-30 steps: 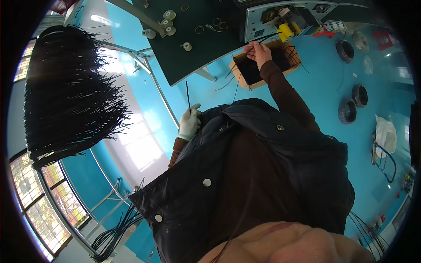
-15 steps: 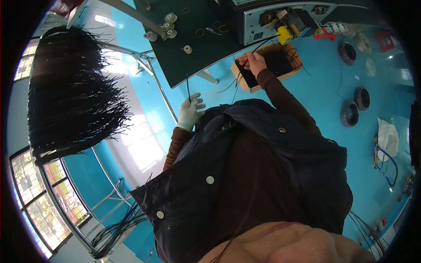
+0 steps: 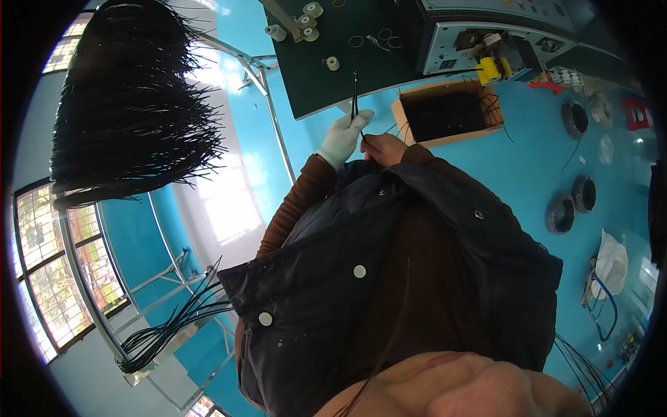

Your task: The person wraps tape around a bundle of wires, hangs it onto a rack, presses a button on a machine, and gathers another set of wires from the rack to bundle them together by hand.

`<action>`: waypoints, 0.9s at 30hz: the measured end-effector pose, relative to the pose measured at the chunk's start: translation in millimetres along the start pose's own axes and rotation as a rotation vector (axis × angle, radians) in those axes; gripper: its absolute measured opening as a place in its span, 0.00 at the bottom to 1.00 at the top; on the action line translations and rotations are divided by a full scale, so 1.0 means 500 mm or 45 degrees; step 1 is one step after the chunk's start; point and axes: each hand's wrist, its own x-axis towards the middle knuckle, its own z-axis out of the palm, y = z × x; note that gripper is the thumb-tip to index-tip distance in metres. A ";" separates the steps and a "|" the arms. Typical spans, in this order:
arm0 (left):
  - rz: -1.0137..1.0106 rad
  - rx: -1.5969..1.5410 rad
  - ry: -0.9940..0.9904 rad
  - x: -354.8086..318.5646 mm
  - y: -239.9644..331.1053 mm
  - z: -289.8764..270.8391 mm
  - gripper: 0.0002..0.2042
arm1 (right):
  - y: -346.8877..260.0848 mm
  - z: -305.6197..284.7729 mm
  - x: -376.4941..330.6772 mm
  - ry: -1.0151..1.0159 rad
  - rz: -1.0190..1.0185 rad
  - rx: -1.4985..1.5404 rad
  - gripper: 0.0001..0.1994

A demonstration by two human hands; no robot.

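My left hand (image 3: 342, 137), in a white glove, is closed around thin black cables (image 3: 355, 96). Their ends stick up past the fingers, close together, and one tip looks pale or metallic. Bare and close beside it, my right hand (image 3: 386, 149) has its fingers pinched on the lower part of the same cables, in front of my jacket. Beyond my right hand, a cardboard box (image 3: 400, 117) with black cables in it stands under a grey bench machine (image 3: 453, 43). A yellow part (image 3: 492, 71) sticks out of the machine's front.
A dark table (image 3: 316, 87) carries several white spools (image 3: 333, 64) and small rings. At left, a thick bundle of black cables (image 3: 132, 111) hangs from a metal frame (image 3: 80, 278). Black coils (image 3: 560, 213) and a white bag (image 3: 611, 264) lie on the blue floor at right.
My right hand has come back from beside the box to my left hand, in front of my body. The left hand now holds more than one cable end. The whole view has shifted.
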 end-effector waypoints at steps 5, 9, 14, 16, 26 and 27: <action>-0.001 -0.070 -0.032 -0.008 0.005 0.007 0.15 | -0.020 0.001 0.001 -0.052 0.032 0.119 0.13; -0.021 -0.134 -0.059 -0.018 0.000 0.008 0.15 | -0.042 -0.002 0.000 -0.072 0.090 0.324 0.15; 0.038 -0.301 -0.054 -0.022 -0.013 0.009 0.14 | -0.017 -0.008 -0.002 -0.066 0.069 0.539 0.14; 0.163 -0.424 0.227 -0.034 -0.007 0.001 0.13 | 0.027 -0.029 -0.009 0.311 -0.202 -0.085 0.12; 0.188 0.543 0.563 -0.080 -0.004 -0.032 0.15 | 0.174 -0.222 0.000 1.415 0.253 0.955 0.21; 0.034 0.434 0.486 -0.082 -0.008 -0.034 0.16 | 0.155 -0.236 0.000 1.317 0.312 1.030 0.20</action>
